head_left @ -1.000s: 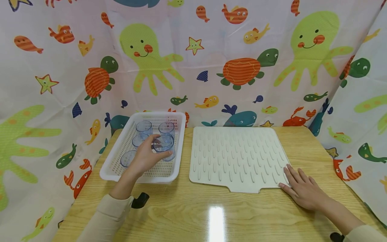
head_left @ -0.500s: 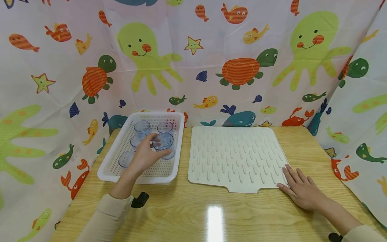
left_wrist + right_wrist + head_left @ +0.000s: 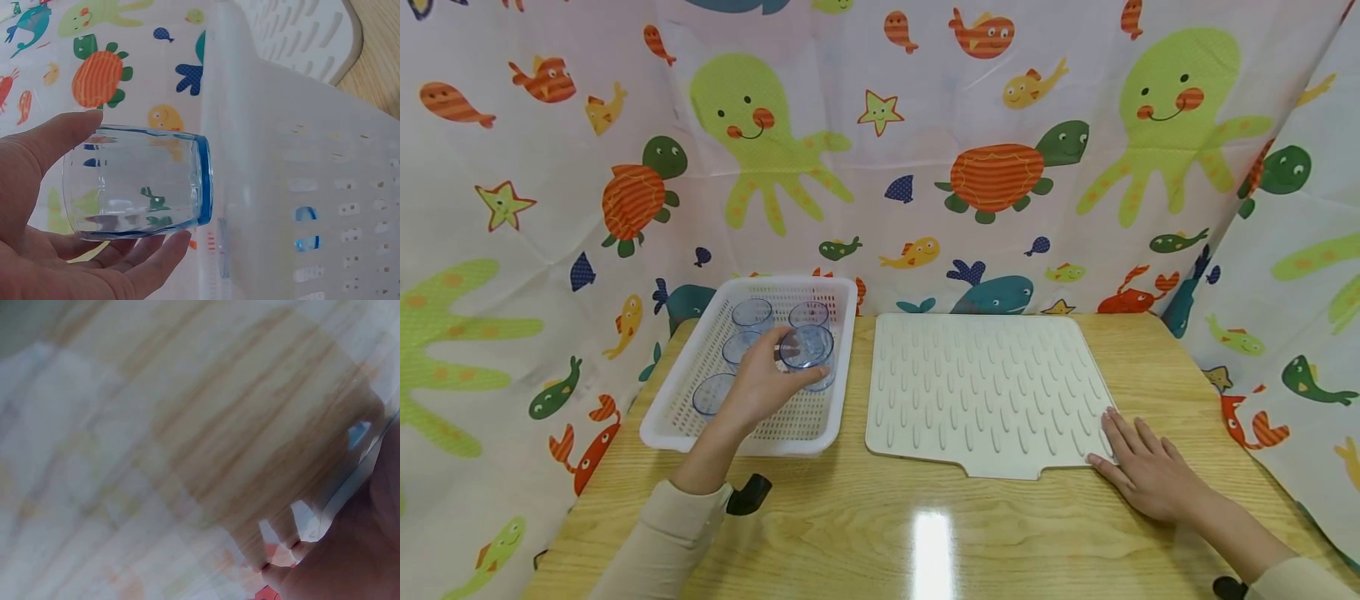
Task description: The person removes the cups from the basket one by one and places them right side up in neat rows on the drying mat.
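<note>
My left hand (image 3: 760,387) reaches over the white basket (image 3: 655,427) and grips a clear, blue-tinted drinking glass (image 3: 806,347) round its side, thumb on one side and fingers on the other. In the left wrist view the same glass (image 3: 134,181) lies between thumb and fingers, its thick blue base away from the palm, level with the basket wall. Several similar glasses (image 3: 752,313) stand in the basket, partly hidden by the hand. My right hand (image 3: 1146,471) rests flat, fingers spread, at the near right corner of a cream ridged draining mat (image 3: 981,383).
A light wooden table (image 3: 835,533) bears the basket at left and the mat to its right. Behind and at both sides hangs a curtain (image 3: 917,83) printed with sea animals. A black wrist device (image 3: 748,495) sticks out by the left sleeve.
The glass in my left hand has risen slightly above the other glasses. My right hand keeps its place on the mat's corner. The head view has shifted a little.
</note>
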Tool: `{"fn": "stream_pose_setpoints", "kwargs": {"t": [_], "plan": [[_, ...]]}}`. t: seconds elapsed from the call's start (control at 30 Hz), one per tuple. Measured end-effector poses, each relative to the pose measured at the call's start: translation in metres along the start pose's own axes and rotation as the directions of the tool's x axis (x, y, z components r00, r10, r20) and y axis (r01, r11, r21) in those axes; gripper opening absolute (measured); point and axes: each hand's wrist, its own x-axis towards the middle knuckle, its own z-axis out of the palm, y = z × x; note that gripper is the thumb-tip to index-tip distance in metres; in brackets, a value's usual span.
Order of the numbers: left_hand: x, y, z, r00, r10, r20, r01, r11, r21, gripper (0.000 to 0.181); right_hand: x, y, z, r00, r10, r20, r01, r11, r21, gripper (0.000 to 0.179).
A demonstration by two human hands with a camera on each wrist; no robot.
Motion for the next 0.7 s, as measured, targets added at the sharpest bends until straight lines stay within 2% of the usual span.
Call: {"fn": "stream_pose_setpoints", "kwargs": {"t": [0.3, 0.7], "plan": [[0.001, 0.01, -0.004, 0.998, 0.062, -0.01, -0.062, 0.998, 0.003, 0.09, 0.0, -0.001, -0.001, 1.0, 0.0, -0.003, 0.0, 1.0, 0.005, 0.08], [0.004, 0.027, 0.0, 0.997, 0.077, 0.005, -0.077, 0.997, 0.026, 0.093, -0.002, -0.003, -0.001, 1.0, 0.001, 0.005, -0.001, 1.0, 0.006, 0.08]]}}
